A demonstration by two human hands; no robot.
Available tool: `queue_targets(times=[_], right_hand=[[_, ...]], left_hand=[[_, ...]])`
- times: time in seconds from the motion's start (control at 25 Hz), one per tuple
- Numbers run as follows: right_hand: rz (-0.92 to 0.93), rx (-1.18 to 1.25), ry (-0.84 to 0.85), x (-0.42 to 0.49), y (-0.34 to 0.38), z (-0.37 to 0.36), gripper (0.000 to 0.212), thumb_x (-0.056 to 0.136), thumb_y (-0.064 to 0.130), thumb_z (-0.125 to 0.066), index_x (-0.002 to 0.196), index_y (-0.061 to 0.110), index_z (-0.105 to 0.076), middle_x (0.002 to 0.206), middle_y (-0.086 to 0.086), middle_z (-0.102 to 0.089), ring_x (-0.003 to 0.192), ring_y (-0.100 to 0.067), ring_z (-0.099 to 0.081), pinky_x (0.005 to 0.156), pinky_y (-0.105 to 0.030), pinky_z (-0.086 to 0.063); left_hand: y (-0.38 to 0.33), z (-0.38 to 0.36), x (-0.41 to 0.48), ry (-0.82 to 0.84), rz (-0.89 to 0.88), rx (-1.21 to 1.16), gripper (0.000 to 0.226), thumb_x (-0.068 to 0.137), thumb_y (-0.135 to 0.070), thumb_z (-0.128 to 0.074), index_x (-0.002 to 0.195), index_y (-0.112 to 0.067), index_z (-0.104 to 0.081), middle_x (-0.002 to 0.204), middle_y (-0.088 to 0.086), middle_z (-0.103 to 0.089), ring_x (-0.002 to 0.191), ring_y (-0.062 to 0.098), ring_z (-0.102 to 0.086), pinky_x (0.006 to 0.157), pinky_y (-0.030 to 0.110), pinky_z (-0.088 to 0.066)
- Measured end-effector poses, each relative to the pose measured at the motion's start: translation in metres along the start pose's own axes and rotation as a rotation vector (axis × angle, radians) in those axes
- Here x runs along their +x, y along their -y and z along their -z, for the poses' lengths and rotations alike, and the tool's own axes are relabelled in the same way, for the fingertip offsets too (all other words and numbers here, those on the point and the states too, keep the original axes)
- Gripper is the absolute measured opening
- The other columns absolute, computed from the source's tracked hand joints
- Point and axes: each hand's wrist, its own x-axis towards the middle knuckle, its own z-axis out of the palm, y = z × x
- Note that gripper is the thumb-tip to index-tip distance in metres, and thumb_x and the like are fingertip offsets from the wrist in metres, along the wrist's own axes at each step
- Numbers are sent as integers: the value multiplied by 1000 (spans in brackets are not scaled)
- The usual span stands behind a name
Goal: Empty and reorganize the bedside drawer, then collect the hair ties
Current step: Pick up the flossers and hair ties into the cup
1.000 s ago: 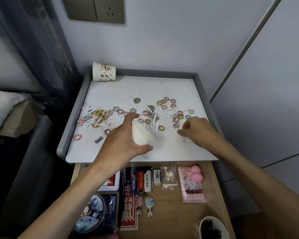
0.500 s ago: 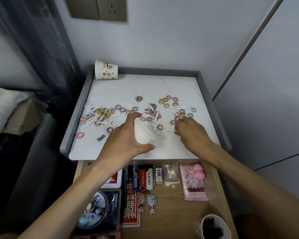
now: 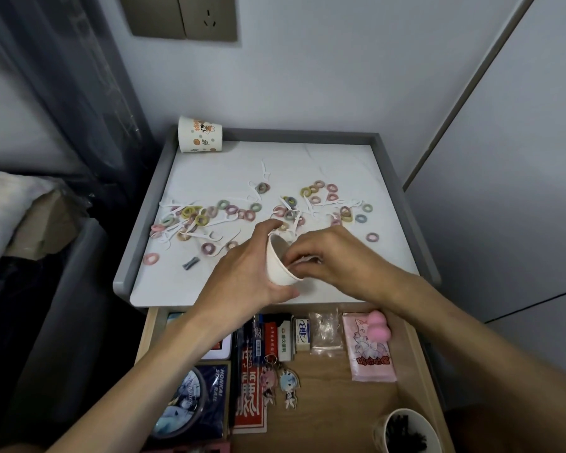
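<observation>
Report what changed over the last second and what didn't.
The right hand left the scattered hair ties and moved left to the mouth of the paper cup, fingertips now at its rim; what it carries is unclear. The left hand still grips that cup, tilted. The printed cup and the open drawer are unchanged.

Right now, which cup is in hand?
The plain white cup, gripped by the left hand; the patterned cup sits back-left untouched, the dark-filled cup in the drawer.
</observation>
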Motion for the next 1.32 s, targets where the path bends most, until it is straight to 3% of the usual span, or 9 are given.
queue_targets(times=[0.12,0.28,0.4,0.52,0.72,0.8,0.96,1.12,1.32], right_hand=[[-1,86,-71,1,-2,-7,22,81,3,-74,101,13,-73,94,7,-62,82,-1,-59,75,-21,-48],[-266,253,-316,1,-9,-9,17,85,11,-75,101,15,-71,92,4,-68,78,-5,-64,70,-18,-50],[-419,568,-227,1,-7,-19,11,89,9,-71,99,6,-70,81,-6,-71,62,-14,-63,59,-26,-52],[-396,661,-186,3,-4,-15,10,91,5,-66,99,0,-70,75,-10,-69,59,-17,-61,59,-27,-52],[-457,-86,-432,17,-74,42,28,89,-4,-62,103,18,-74,102,2,-71,86,-11,-63,72,-14,-43],[-473,-285,-294,22,-109,63,34,88,-4,-64,112,20,-70,113,1,-65,95,-11,-57,78,-19,-39],[-383,-408,-12,38,-132,66,32,85,12,-75,115,19,-68,111,-1,-63,100,-16,-58,84,-27,-43],[-373,-484,-31,52,-132,55,16,89,18,-71,104,15,-69,103,-1,-67,96,-20,-60,82,-38,-49],[-438,-456,-182,46,-126,48,14,90,27,-70,99,16,-71,94,-2,-70,87,-21,-64,77,-39,-54]], left_hand=[[-1,-1,-1,12,-22,-2,97,65,-38,-87,140,-42,-27,93,-34,-49,85,-8,-51,70,5,-38],[1,-1,-1,-39,-1,-18,97,64,-37,-88,140,-44,-27,113,-15,-55,103,12,-53,78,23,-41],[-2,1,-1,-79,1,-19,97,61,-43,-86,139,-46,-28,113,-15,-55,105,13,-52,80,27,-39],[-5,4,-4,-116,18,-5,98,60,-47,-88,139,-45,-29,109,-17,-52,100,9,-47,78,26,-36],[-3,12,-2,-157,28,-25,94,62,-43,-89,136,-43,-31,109,-16,-52,99,11,-47,79,29,-38],[-3,15,-2,-153,14,-34,93,62,-43,-89,136,-43,-32,107,-15,-54,98,13,-50,79,30,-40],[-3,18,-3,-132,13,-41,92,63,-43,-88,136,-44,-31,103,-15,-54,96,12,-51,76,28,-38],[-2,19,-2,-131,3,-48,92,64,-43,-87,136,-44,-30,104,-17,-52,97,9,-47,76,26,-35],[-1,20,-2,-140,-8,-31,93,63,-44,-87,136,-43,-30,108,-17,-51,99,10,-50,81,29,-41]])
